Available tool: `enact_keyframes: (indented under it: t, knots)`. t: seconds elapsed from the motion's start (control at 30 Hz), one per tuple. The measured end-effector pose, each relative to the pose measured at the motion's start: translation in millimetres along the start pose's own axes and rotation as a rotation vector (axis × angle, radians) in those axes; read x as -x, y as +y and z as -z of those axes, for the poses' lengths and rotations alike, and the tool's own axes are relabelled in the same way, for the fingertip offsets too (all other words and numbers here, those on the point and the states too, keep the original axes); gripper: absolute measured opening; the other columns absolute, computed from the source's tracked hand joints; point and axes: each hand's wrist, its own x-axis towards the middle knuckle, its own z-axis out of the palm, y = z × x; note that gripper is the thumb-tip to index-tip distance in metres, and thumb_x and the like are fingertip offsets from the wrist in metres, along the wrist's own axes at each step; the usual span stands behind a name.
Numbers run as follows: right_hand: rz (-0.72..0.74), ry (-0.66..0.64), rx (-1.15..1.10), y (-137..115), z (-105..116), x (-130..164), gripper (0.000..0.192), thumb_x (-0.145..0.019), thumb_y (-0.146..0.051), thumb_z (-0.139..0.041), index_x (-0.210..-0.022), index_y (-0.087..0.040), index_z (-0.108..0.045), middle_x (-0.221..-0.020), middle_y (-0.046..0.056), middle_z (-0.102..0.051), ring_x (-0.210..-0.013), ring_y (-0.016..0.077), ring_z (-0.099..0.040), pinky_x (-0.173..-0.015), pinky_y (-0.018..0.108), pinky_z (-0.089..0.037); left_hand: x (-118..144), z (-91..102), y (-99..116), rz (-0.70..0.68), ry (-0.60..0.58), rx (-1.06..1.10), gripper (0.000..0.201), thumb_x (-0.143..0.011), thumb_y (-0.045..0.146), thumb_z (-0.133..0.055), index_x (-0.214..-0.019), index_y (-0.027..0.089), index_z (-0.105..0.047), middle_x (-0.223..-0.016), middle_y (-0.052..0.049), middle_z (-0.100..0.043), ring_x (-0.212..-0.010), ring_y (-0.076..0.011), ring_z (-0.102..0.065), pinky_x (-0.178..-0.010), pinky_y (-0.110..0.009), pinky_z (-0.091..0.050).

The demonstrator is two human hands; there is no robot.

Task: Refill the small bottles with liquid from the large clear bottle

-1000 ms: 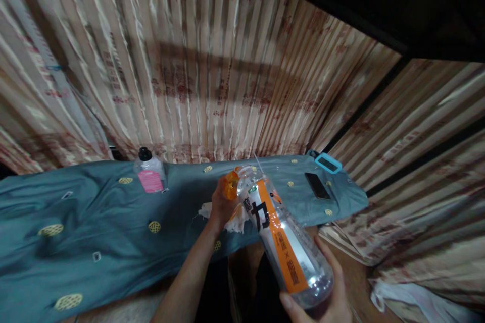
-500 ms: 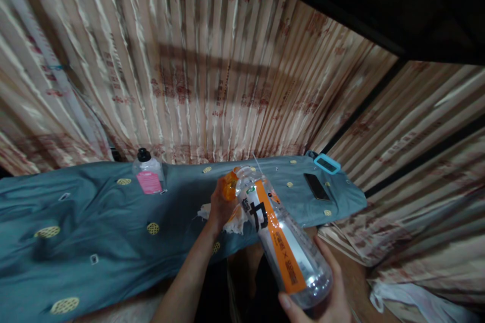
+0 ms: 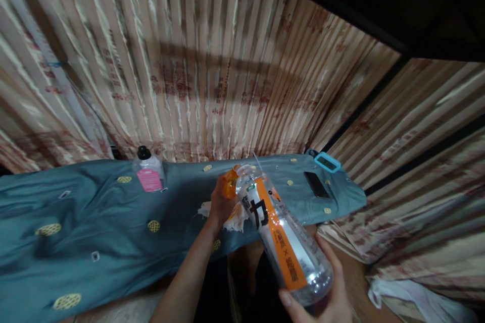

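A pleated, red-printed curtain point(image 3: 212, 86) hangs beyond the large clear plastic bottle point(image 3: 284, 242). Teal yellow-patterned cloth point(image 3: 98, 212) stretches left of the bottle. The bottle is tilted, its base cupped by the right hand point(image 3: 331, 300). The left hand point(image 3: 221, 203) is at its mouth. Left of it, well apart, stands a pink-labelled bottle point(image 3: 149, 171); right of its neck lies a black phone point(image 3: 317, 184). At its mouth, a small orange translucent container point(image 3: 230, 184) sits within the left hand's curled fingers.
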Motion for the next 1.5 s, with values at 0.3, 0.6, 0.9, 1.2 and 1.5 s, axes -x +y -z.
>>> enact_keyframes:
  t: [0.3,0.6,0.9,1.2,1.5]
  knots:
    - [-0.008,0.009,0.032,0.0,0.8,-0.8,0.092,-0.067,-0.06,-0.07,-0.144,-0.019,-0.042,-0.147,0.016,-0.051,-0.133,0.039,-0.051,-0.094,0.043,-0.046,0.3,0.6,-1.1,0.002,-0.004,-0.005,0.045,-0.066,0.023,-0.074,-0.108,0.022,-0.057,-0.1,-0.002,-0.075,-0.087,-0.0212,-0.075,-0.08,-0.033,-0.061]
    - [-0.009,-0.001,0.02,-2.4,0.4,-0.3,0.091,-0.068,-0.058,-0.07,-0.144,-0.017,-0.04,-0.145,0.019,-0.051,-0.134,0.04,-0.049,-0.103,0.047,-0.041,-0.5,-1.5,-4.8,-0.025,0.011,0.007,0.042,-0.068,0.02,-0.072,-0.106,0.023,-0.056,-0.098,-0.002,-0.075,-0.085,-0.0211,-0.075,-0.077,-0.032,-0.061]
    - [-0.031,0.01,0.008,-2.2,-1.2,1.6,0.091,-0.068,-0.06,-0.071,-0.144,-0.02,-0.04,-0.149,0.017,-0.048,-0.136,0.0391,-0.048,-0.095,0.042,-0.044,-0.4,-1.4,-5.4,-0.026,0.005,-0.014,0.042,-0.068,0.02,-0.072,-0.107,0.022,-0.056,-0.1,-0.002,-0.074,-0.085,-0.0206,-0.073,-0.078,-0.032,-0.06]
    - [-0.01,0.021,0.027,-2.5,-0.9,1.6,0.092,-0.068,-0.065,-0.07,-0.142,-0.02,-0.042,-0.144,0.017,-0.053,-0.13,0.0392,-0.054,-0.093,0.044,-0.046,0.0,0.0,-4.0,-0.024,-0.009,0.001,0.044,-0.067,0.022,-0.073,-0.108,0.022,-0.056,-0.1,-0.002,-0.074,-0.086,-0.0215,-0.074,-0.079,-0.035,-0.06]
    - [-0.023,0.004,0.019,-0.5,0.3,1.4,0.094,-0.069,-0.067,-0.069,-0.145,-0.02,-0.04,-0.145,0.016,-0.052,-0.133,0.0387,-0.052,-0.095,0.043,-0.046,-0.6,1.1,-4.2,-0.021,-0.019,0.008,0.045,-0.067,0.021,-0.074,-0.108,0.023,-0.056,-0.1,-0.002,-0.074,-0.086,-0.0211,-0.074,-0.08,-0.035,-0.06]
